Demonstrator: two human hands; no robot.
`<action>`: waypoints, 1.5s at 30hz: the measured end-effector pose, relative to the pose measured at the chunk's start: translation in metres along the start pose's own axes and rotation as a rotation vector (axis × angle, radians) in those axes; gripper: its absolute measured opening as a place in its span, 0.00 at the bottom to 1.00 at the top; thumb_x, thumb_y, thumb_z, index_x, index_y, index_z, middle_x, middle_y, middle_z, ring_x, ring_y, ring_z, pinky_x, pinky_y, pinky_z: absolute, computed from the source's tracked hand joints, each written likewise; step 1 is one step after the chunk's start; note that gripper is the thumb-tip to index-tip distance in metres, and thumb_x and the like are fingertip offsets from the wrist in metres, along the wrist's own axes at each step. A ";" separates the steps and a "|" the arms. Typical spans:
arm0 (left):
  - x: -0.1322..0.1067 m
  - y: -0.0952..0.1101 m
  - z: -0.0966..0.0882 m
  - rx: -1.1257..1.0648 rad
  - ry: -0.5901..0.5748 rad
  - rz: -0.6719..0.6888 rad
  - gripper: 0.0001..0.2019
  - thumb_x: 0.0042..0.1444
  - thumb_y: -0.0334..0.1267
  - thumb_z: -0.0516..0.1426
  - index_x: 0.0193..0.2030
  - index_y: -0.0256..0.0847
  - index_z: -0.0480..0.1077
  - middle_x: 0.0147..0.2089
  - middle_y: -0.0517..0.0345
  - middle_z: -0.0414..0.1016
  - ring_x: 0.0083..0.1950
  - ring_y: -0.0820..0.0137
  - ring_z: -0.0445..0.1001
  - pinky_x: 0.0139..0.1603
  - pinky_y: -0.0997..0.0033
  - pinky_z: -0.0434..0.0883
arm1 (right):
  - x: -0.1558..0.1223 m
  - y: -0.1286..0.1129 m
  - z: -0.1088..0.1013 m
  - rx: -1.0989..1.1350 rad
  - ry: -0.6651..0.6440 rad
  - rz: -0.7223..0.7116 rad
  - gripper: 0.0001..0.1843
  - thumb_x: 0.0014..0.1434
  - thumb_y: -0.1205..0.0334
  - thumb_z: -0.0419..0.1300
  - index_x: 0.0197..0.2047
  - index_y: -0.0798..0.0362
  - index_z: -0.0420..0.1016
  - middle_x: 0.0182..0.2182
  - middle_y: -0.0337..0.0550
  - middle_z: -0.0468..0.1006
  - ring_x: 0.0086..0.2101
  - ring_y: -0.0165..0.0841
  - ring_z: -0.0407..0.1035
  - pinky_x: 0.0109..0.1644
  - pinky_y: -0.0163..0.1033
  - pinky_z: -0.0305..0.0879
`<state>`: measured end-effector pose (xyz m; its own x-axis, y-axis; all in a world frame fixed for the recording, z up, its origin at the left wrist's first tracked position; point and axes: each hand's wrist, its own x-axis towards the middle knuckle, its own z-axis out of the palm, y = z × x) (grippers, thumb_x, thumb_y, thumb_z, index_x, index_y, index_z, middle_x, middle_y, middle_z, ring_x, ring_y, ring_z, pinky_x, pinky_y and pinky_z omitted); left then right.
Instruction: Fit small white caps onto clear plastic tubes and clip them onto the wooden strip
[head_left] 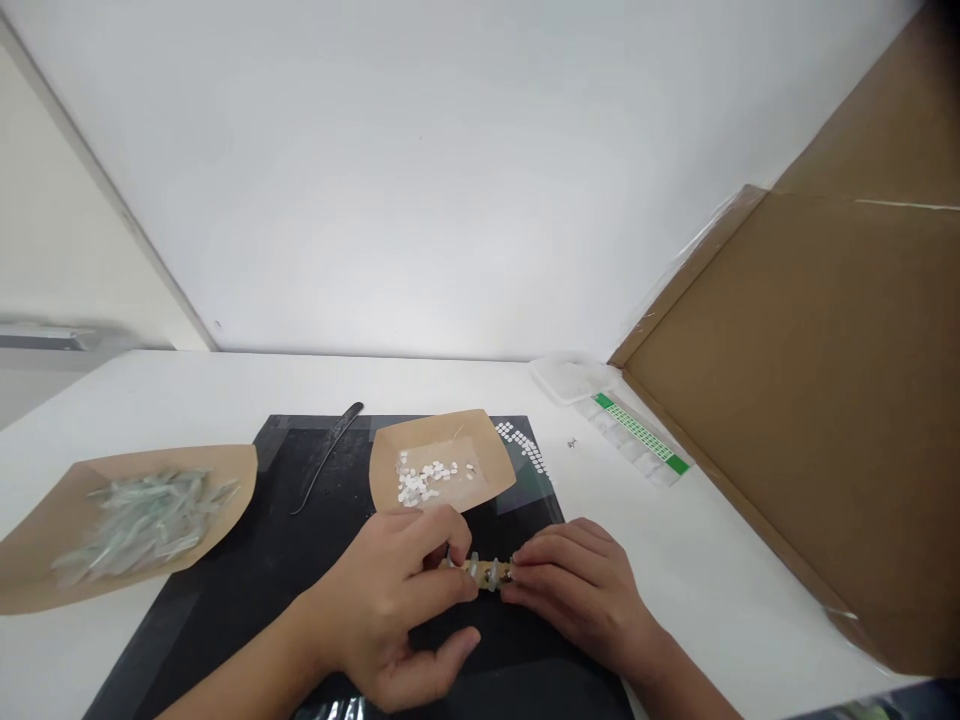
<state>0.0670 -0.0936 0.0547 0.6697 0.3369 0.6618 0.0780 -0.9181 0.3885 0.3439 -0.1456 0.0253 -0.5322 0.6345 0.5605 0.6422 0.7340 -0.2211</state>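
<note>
Pinching a small tan strip (486,572) by both ends, left hand (397,600) and right hand (577,590) fingers clenched on it, low over the black mat (247,570) at the front edge of the bench (187,390), likely for steadiness.

Tabletop (712,560): mat (247,590) at centre front.
On the mat, rear centre: paper tray (495,450) with small pieces in it. A tool (326,455) lies to its left and a dotted sheet (521,445) just to its right.
Left, overlapping the mat's edge: second tray (45,560) holding slender pieces.
Front of the mat: small bar (487,572), pinched between left hand (390,600) and right hand (577,590).
Right of the mat: tape strip (637,432), with a lid (570,378) behind it and a cardboard panel (810,400) furthest right.
</note>
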 end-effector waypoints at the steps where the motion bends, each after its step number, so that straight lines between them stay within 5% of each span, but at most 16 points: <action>1: 0.000 0.001 0.000 -0.005 0.020 0.002 0.12 0.52 0.35 0.61 0.44 0.39 0.75 0.40 0.51 0.70 0.30 0.68 0.66 0.27 0.66 0.61 | 0.000 -0.001 0.000 -0.010 -0.006 -0.002 0.09 0.62 0.63 0.72 0.42 0.48 0.77 0.39 0.38 0.86 0.38 0.34 0.80 0.39 0.41 0.67; 11: -0.002 -0.001 0.000 -0.042 0.108 -0.021 0.07 0.49 0.36 0.59 0.28 0.41 0.63 0.34 0.54 0.66 0.30 0.68 0.65 0.28 0.65 0.60 | 0.001 -0.009 0.007 -0.193 -0.031 0.001 0.10 0.63 0.69 0.69 0.35 0.48 0.73 0.30 0.32 0.83 0.31 0.30 0.77 0.43 0.43 0.63; 19: 0.001 -0.006 0.005 0.068 0.311 0.064 0.09 0.50 0.36 0.56 0.25 0.42 0.58 0.31 0.57 0.63 0.28 0.70 0.62 0.26 0.67 0.55 | 0.004 -0.014 0.013 -0.175 0.037 0.017 0.13 0.66 0.71 0.64 0.30 0.50 0.72 0.25 0.34 0.76 0.30 0.29 0.73 0.45 0.41 0.64; 32: 0.000 -0.009 0.007 0.138 0.266 0.103 0.11 0.53 0.35 0.58 0.24 0.41 0.60 0.31 0.58 0.65 0.27 0.71 0.57 0.25 0.67 0.54 | 0.007 -0.014 0.017 -0.148 0.068 0.010 0.14 0.66 0.72 0.63 0.29 0.50 0.72 0.25 0.36 0.73 0.27 0.30 0.68 0.44 0.42 0.70; 38: 0.000 -0.006 0.004 0.201 0.268 0.112 0.14 0.54 0.36 0.61 0.22 0.41 0.61 0.30 0.60 0.67 0.26 0.73 0.58 0.24 0.68 0.57 | 0.001 -0.014 0.017 -0.159 0.051 0.030 0.11 0.63 0.74 0.65 0.32 0.51 0.72 0.30 0.39 0.76 0.30 0.31 0.70 0.36 0.40 0.65; 45: 0.000 -0.007 0.003 0.263 0.212 0.117 0.16 0.58 0.41 0.63 0.23 0.41 0.64 0.31 0.59 0.67 0.27 0.72 0.59 0.25 0.68 0.59 | -0.005 -0.012 0.016 -0.120 -0.020 0.080 0.08 0.64 0.71 0.66 0.38 0.50 0.73 0.35 0.41 0.79 0.35 0.34 0.73 0.38 0.41 0.68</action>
<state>0.0691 -0.0872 0.0500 0.5190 0.2370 0.8213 0.2160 -0.9660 0.1423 0.3304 -0.1535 0.0125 -0.4863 0.6955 0.5289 0.7437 0.6473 -0.1673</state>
